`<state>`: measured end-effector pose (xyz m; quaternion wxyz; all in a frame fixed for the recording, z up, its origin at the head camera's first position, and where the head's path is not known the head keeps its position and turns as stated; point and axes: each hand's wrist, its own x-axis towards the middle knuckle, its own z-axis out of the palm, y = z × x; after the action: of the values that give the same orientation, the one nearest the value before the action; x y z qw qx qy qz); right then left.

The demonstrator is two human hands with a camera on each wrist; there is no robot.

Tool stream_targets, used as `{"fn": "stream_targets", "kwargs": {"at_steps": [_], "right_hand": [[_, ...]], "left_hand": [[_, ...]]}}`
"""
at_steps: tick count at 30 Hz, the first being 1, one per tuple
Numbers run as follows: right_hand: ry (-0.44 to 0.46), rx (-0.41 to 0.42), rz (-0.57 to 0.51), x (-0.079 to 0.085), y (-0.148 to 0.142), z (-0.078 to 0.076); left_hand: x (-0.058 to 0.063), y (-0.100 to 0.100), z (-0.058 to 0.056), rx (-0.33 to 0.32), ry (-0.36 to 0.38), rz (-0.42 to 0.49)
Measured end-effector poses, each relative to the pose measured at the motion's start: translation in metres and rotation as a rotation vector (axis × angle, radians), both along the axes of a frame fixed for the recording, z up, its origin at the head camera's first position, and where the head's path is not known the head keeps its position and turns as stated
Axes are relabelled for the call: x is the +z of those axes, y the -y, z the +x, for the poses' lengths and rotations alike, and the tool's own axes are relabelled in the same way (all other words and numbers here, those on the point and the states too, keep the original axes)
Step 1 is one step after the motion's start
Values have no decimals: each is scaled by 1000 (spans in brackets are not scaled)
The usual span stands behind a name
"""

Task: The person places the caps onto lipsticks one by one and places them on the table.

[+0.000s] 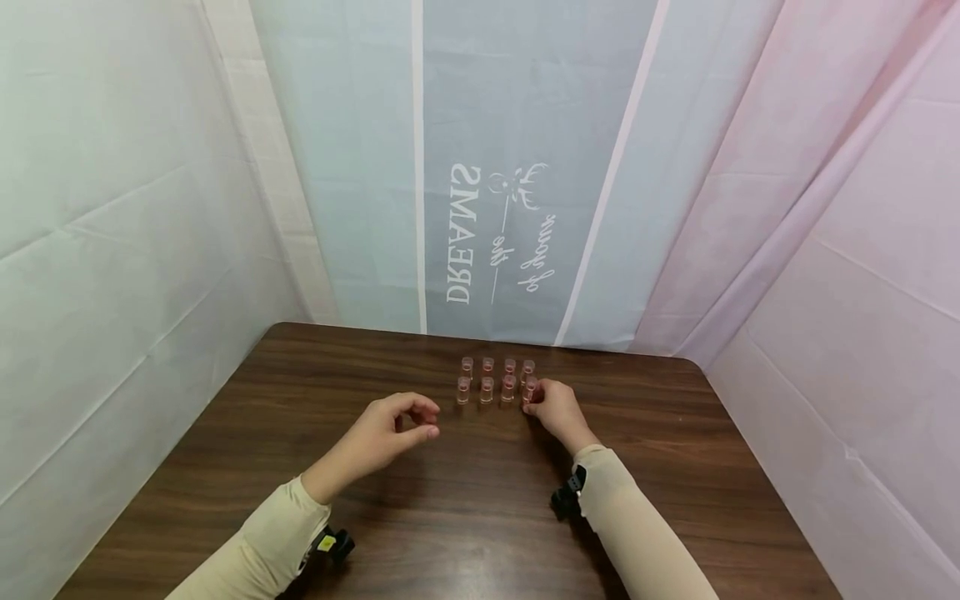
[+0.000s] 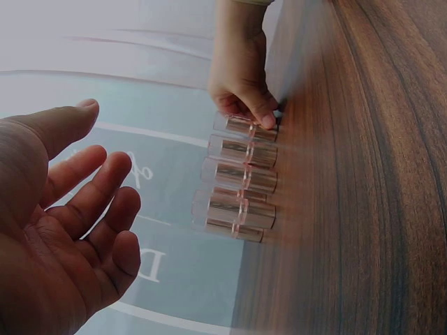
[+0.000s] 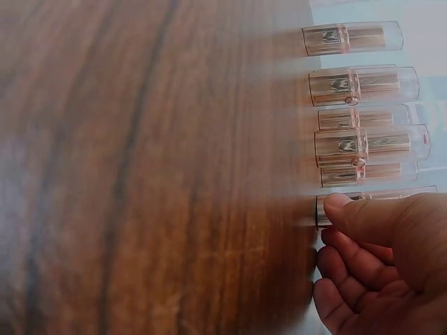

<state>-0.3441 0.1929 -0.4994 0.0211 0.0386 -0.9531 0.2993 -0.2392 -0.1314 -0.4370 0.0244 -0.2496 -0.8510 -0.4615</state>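
Note:
Several lipsticks with clear caps and shiny bases stand upright in two rows near the table's far edge. In the head view my right hand (image 1: 561, 412) is at the right end of the front row, its thumb and fingers pinching the lipstick (image 1: 529, 388) there. The right wrist view shows my thumb (image 3: 349, 213) across that lipstick's base (image 3: 322, 211), partly covering it. My left hand (image 1: 386, 433) hovers left of the rows with loosely bent fingers and holds nothing. Nearest to it is the front-left lipstick (image 1: 462, 392).
The lipsticks stand on a dark brown wooden table (image 1: 465, 517) with rounded corners. Behind it hangs a blue-grey curtain (image 1: 517, 108) with white lettering. Pale cloth walls rise at the left (image 1: 135, 208) and right (image 1: 847, 333).

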Motion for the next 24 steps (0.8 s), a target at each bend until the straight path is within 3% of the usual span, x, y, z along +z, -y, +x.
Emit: {"fn": "stream_targets", "kwargs": {"at_steps": [15,24], "right_hand": [[-5,-4,50,1,-4,4],[-56,7,39,14,-11,29]], "left_hand": [[0,-3,-4,-4,-19,-25],[-4,1,-8,39,3,-51]]}}
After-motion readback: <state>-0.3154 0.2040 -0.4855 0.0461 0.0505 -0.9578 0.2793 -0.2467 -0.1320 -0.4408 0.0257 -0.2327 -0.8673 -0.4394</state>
